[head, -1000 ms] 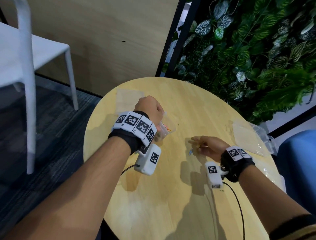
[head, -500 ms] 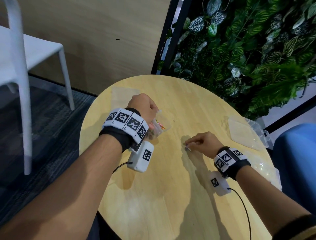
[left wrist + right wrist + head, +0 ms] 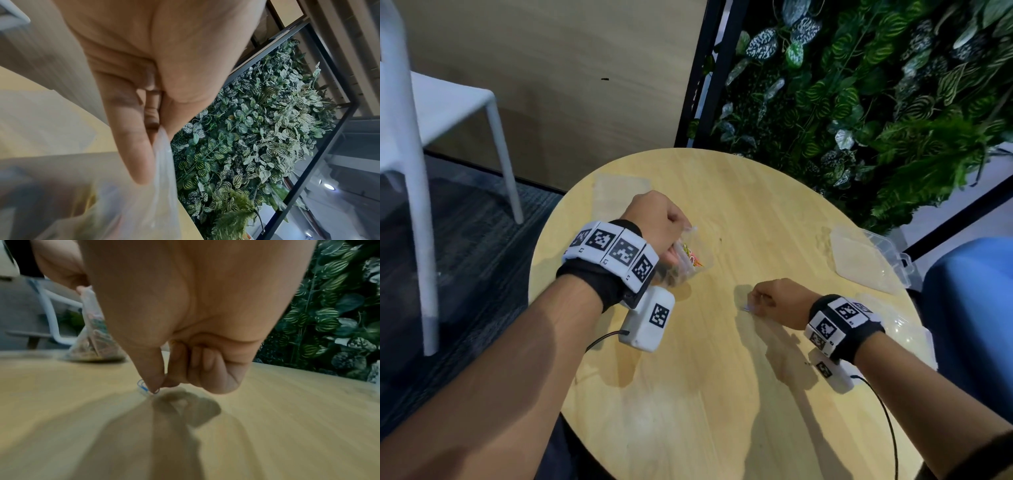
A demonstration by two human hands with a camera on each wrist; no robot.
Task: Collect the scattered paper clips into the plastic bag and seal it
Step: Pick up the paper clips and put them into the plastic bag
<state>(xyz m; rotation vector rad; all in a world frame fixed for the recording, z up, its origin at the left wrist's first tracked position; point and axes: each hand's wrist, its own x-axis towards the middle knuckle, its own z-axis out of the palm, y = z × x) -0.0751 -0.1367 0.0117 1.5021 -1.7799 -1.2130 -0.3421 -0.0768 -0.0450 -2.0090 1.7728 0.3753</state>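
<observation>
My left hand (image 3: 657, 219) grips the top of a clear plastic bag (image 3: 690, 258) holding several coloured paper clips; the bag's bottom rests on the round wooden table (image 3: 722, 394). In the left wrist view the fingers (image 3: 133, 146) pinch the bag's film (image 3: 162, 170). To the right, my right hand (image 3: 770, 299) is curled low over the tabletop, thumb and forefinger pinching a blue paper clip (image 3: 147, 387) that touches the wood. The same bag (image 3: 92, 340) stands behind it in the right wrist view.
Another clear bag (image 3: 619, 188) lies flat at the table's far left. Clear plastic boxes (image 3: 866, 260) sit at the right edge. A white chair (image 3: 421, 137) stands to the left, a plant wall (image 3: 876, 102) behind, a blue seat (image 3: 976, 308) at the right.
My right hand turned from fingers stretched flat to a curled pinch on the blue clip. The left hand kept hold of the bag.
</observation>
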